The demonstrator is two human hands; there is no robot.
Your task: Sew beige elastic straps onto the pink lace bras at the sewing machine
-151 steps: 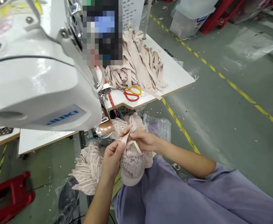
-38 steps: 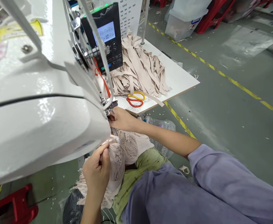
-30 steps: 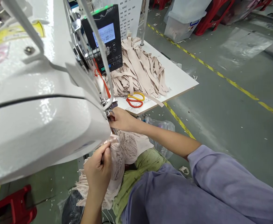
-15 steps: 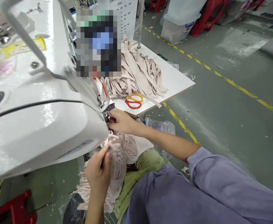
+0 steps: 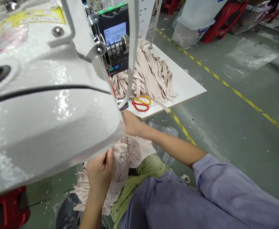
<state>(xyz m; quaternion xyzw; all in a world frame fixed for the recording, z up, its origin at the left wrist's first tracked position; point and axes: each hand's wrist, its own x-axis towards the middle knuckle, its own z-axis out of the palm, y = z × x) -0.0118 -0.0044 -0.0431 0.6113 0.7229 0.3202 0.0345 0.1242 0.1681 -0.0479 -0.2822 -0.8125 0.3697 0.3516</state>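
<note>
A beige lace bra (image 5: pixel 120 163) hangs from the needle area of a white sewing machine (image 5: pixel 65 124) and drapes over the lap. My left hand (image 5: pixel 100 171) is closed, thumb and fingers pinching the lace edge just below the machine head. Beyond the machine's rounded end, my right hand (image 5: pixel 132 123) reaches in above the bra; its fingertips are hidden behind the head, so I cannot see what they grip. The needle and presser foot are also covered by the machine head.
Scissors (image 5: pixel 141 103) with yellow and red handles lie on the white tabletop (image 5: pixel 187 84) beside a heap of beige fabric strips (image 5: pixel 151 73). A control panel (image 5: pixel 115 38) stands behind the machine. A red stool (image 5: pixel 9 206) is at lower left, a plastic bin (image 5: pixel 189 31) at the back.
The view has shifted closer to the machine, whose head now covers my right fingertips and the needle area. My left hand still pinches the lace edge.
</note>
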